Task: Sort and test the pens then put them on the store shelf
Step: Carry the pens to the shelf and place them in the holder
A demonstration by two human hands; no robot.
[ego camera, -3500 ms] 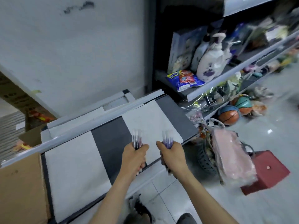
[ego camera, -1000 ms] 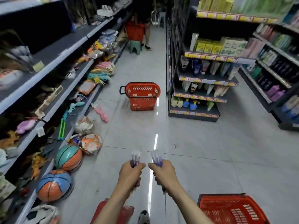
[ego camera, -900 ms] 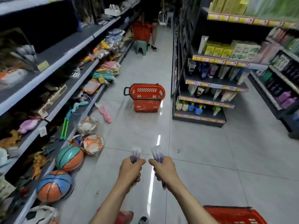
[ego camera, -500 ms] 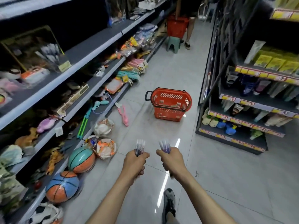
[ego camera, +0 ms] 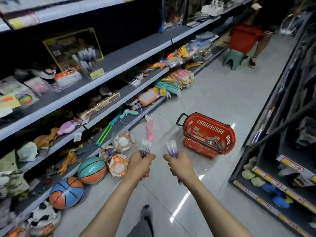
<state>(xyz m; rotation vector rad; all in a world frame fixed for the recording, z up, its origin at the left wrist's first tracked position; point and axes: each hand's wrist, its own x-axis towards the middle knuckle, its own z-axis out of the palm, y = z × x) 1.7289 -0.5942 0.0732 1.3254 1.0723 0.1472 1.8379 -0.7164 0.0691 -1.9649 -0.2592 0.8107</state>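
Observation:
My left hand (ego camera: 139,165) grips a bundle of pens (ego camera: 145,148) upright, their clear caps sticking up above my fist. In my right hand (ego camera: 181,165) is a second bundle of pens (ego camera: 171,148), held the same way. Both fists are side by side in front of me, a short gap apart, over the aisle floor. The lower ends of the pens are hidden inside my fists. A long grey store shelf (ego camera: 119,65) full of toys runs along my left.
A red shopping basket (ego camera: 207,134) stands on the tiled floor just ahead to the right. Balls (ego camera: 92,170) lie along the foot of the left shelf. A dark shelf unit (ego camera: 277,151) lines the right. Far ahead a person (ego camera: 256,40) stands by a green stool (ego camera: 232,58).
I have turned from the work surface into the aisle and walked forward. The red basket is closer and the view has swung left. Both hands still hold their pens.

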